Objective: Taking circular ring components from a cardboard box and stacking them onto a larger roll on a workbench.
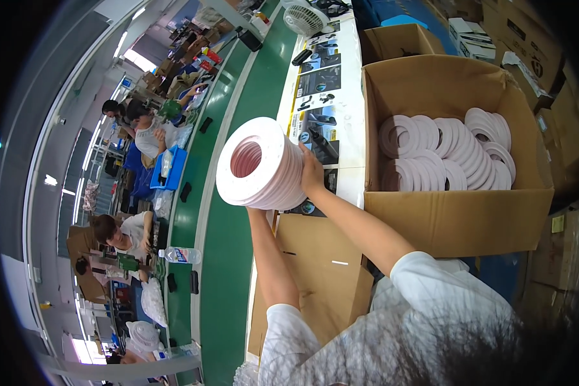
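Both my hands hold up a thick stack of pink-white flat rings point(258, 164) above the edge of the white bench. My right hand point(311, 172) grips the stack's right side, fingers spread along its rim. My left hand point(258, 210) supports it from below and is mostly hidden behind the stack. To the right stands a large open cardboard box point(457, 215) with several more rows of the same rings point(447, 151) standing on edge inside.
A green conveyor belt point(228, 257) runs along the left of the bench, with other people seated beyond it. Flat cardboard sheets point(315, 270) lie below my arms. Printed cards point(318, 83), a white fan point(304, 18) and more cartons point(495, 32) lie farther back.
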